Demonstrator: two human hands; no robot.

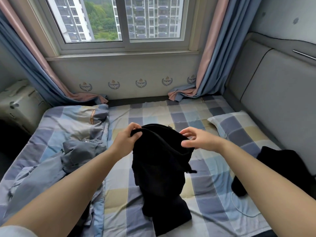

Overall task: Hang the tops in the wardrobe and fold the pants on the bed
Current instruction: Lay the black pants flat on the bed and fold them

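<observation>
Soft, limp black knit garment was pinched at its upper edge by left hand and, loosely, right hand, best gripped there.

Between your hands hangs a garment, its lower end on the bed. Left of it lie rumpled clothes; right, another garment; far right, a pillow.

Soft, even daylight enters through the white-framed sliding window; shadows are faint. The black cloth garment reads as near-featureless dark, its folds hard to tell. Wide-angle bending curves the edges; the right hand looks slightly motion-blurred.
</observation>
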